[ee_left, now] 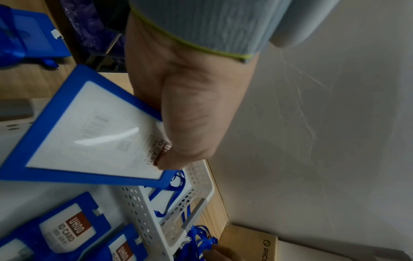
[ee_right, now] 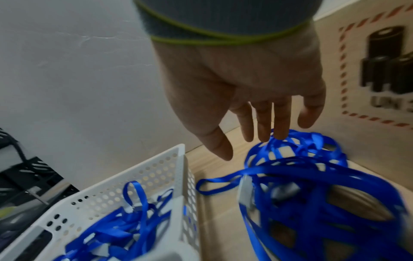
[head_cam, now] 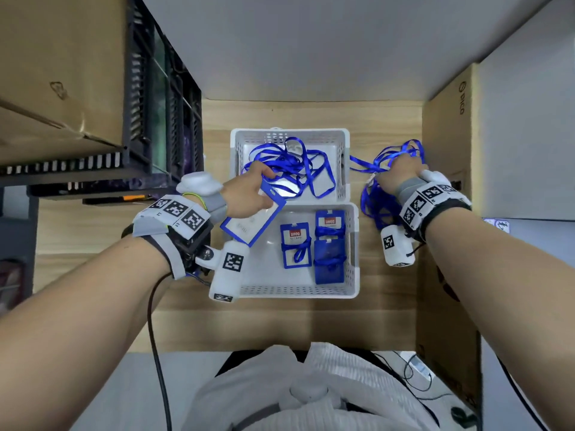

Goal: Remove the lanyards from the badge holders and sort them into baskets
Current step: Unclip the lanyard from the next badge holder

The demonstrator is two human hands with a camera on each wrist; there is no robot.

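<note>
Left hand (head_cam: 245,194), centre-left of the head view, pinches a blue-framed clear plastic badge holder (head_cam: 253,219) by its top end, thumb curled over the card face; the holder hangs tilted above the seam between two white perforated plastic baskets. Far basket (head_cam: 343,163), upper centre, contains a loose tangle of blue ribbon lanyards (head_cam: 292,166). Near basket (head_cam: 353,250), lower centre, contains three more blue badge holders (head_cam: 314,244), two showing a red-brown label. Right hand (head_cam: 396,178), right of centre, is relaxed with fingers extended and slightly spread, fingertips (ee_right: 280,130) touching the top of a heap of blue lanyards (head_cam: 378,197) lying on the light wooden tabletop (head_cam: 280,321) just right of the baskets. Brown cardboard box (head_cam: 448,144) stands at the frame's right edge, beside that heap.
</note>
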